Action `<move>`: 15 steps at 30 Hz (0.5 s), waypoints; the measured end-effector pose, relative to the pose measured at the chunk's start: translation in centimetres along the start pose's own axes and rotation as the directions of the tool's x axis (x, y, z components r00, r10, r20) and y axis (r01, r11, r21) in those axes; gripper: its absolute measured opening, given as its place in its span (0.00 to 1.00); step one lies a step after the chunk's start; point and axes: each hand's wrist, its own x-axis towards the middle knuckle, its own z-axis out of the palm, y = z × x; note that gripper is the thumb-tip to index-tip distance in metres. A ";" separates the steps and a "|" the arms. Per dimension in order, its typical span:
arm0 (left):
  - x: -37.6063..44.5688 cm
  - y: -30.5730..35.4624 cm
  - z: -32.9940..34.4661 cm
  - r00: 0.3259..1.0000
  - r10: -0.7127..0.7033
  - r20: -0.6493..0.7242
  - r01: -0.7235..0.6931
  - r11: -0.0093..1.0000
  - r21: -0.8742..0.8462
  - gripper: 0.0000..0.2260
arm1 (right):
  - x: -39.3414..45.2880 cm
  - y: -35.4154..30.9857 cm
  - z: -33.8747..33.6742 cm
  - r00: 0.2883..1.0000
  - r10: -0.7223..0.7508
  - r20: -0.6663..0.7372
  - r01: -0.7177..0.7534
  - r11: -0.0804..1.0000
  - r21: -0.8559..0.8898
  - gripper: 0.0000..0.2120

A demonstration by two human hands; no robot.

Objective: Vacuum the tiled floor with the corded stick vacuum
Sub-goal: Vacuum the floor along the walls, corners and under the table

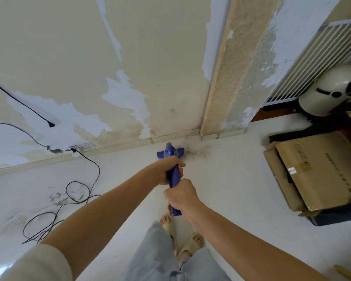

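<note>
Vacuum (174, 177) in both hands, L (166, 169) above R (180, 196)

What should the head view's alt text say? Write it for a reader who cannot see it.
Both hands grip a blue stick vacuum, left hand above right hand, its head near the baseboard beside a patch of dark dirt. A black cord loops across the white floor to a wall outlet; cardboard boxes lie right.

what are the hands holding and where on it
Both grip the blue stick vacuum by its handle: the left hand higher up the shaft, the right hand below it near the handle's end.
</note>
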 end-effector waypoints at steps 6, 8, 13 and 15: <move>1.8 3.7 -1.4 0.999 0.027 0.018 -0.027 1.000 0.007 0.08 | 2.8 -3.3 0.8 1.000 0.018 -0.022 -0.018 1.000 -0.005 0.15; 2.6 5.1 -1.6 0.999 0.037 0.036 -0.036 0.999 -0.023 0.07 | 3.9 -4.7 0.3 1.000 0.011 -0.028 -0.013 0.999 -0.051 0.14; 3.6 8.0 -0.3 0.995 0.054 0.083 -0.044 0.992 -0.120 0.08 | 5.2 -7.5 -2.8 1.000 -0.007 -0.009 0.006 0.992 -0.128 0.09; 3.5 8.4 0.9 0.994 0.038 0.106 -0.023 0.990 -0.141 0.09 | 5.3 -7.7 -4.1 1.000 -0.004 -0.011 0.002 0.984 -0.178 0.06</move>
